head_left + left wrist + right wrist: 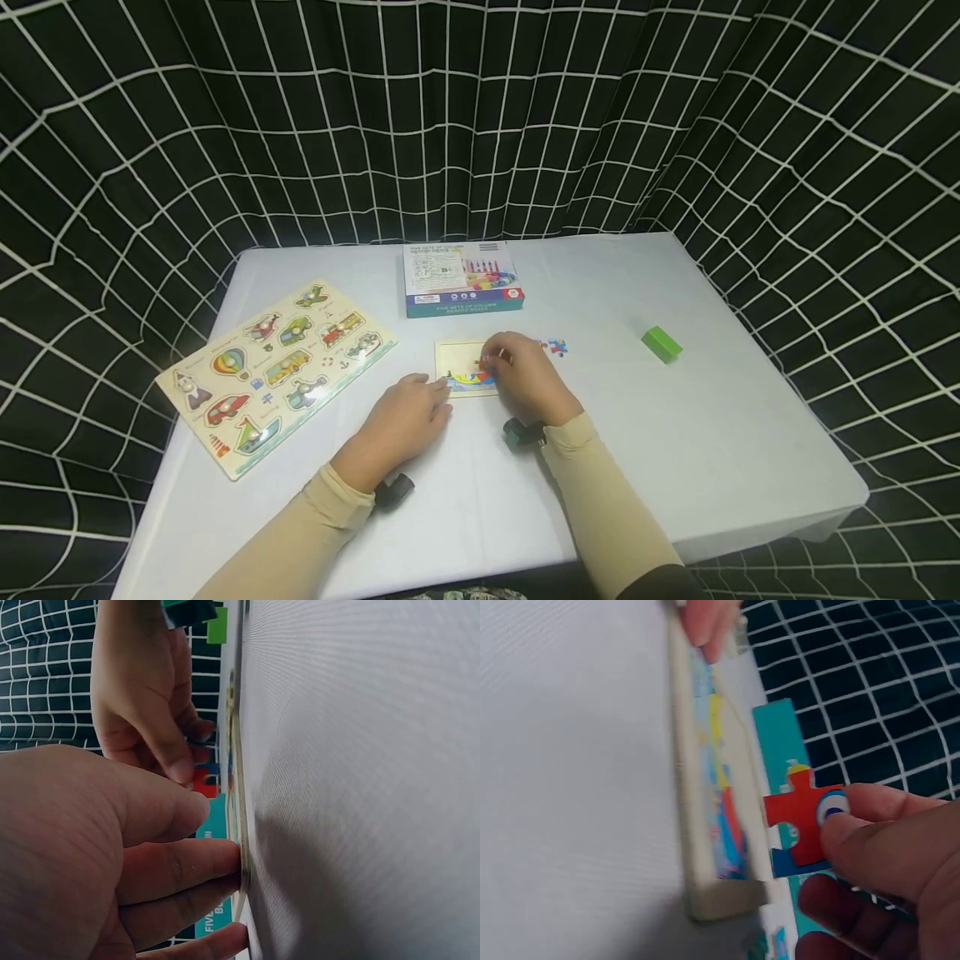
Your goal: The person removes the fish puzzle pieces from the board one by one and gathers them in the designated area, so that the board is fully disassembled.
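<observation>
My right hand [525,375] pinches a red jigsaw piece [804,817] with a printed eye and a blue corner, between thumb and forefinger. The piece is held up over a small wooden puzzle tray [459,354], whose near side carries several fitted pieces [468,382] in blue, yellow and red. On the tray's left edge the fingertips of my left hand [408,417] rest, fingers fairly straight, as the left wrist view also shows. Just right of the tray lie loose blue and red jigsaw pieces [557,347], partly hidden behind my right hand.
A large peg puzzle board [273,362] with printed vehicles lies at the left of the white table [720,450]. Behind the tray sits a flat teal-sided box [463,279]. A green block [662,343] stands to the right. Black gridded curtains surround the table.
</observation>
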The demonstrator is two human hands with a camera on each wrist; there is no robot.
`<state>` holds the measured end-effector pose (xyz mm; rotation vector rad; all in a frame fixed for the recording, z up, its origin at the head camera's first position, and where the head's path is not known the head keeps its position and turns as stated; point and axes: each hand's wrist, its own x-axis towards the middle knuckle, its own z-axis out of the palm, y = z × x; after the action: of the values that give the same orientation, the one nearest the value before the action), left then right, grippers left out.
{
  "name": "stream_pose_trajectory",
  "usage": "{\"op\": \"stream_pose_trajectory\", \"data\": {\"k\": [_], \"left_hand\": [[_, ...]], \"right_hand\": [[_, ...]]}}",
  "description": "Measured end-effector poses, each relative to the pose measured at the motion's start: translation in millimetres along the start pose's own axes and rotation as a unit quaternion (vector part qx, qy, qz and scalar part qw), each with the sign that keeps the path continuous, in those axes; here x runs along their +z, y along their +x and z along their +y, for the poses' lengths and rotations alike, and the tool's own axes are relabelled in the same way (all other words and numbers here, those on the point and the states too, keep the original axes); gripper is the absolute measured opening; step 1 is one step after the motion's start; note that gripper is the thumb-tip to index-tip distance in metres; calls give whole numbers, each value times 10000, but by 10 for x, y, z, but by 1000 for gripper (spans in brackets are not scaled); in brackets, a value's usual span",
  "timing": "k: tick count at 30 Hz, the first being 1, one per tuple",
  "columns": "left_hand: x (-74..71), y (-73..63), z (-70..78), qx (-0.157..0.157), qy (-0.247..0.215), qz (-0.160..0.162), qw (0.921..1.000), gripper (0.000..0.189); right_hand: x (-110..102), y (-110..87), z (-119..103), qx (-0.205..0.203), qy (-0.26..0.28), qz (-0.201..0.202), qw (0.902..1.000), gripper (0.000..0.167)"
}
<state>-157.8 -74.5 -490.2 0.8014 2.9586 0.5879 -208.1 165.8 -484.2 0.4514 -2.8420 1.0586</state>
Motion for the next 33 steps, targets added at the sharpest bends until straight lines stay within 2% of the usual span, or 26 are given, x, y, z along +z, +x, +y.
{"op": "stream_pose_trajectory", "data": {"k": [4, 8, 10, 14, 17, 19, 28, 33], "left_hand": [[-11, -4, 2, 16, -14, -3, 10000, 36], [-9, -2, -3, 69, -6, 71, 10000, 36], [-9, -2, -4, 98, -14, 117, 9999, 36], [-3, 2, -12, 72, 8, 106, 9999, 36], [-1, 6, -20, -8, 28, 54, 10000, 36], [-3, 9, -23, -46, 22, 25, 10000, 36], [-21, -4, 2, -68, -64, -14, 10000, 36], [3, 1, 7, -91, -86, -34, 9999, 35]], "right_hand": [[-202, 7, 88, 406, 435, 438, 9973, 11], [-531, -44, 340, 1207, 568, 747, 9882, 15], [-692, -102, 486, 1635, 468, 622, 9835, 19], [-891, -199, 680, 2239, 194, -200, 9742, 22], [-924, -210, 715, 2349, 175, -696, 9694, 19], [-906, -197, 708, 2369, 174, -784, 9682, 17], [-762, -184, 675, 2480, -25, -598, 9669, 12], [-742, -201, 706, 2318, -145, -505, 9713, 10]]}}
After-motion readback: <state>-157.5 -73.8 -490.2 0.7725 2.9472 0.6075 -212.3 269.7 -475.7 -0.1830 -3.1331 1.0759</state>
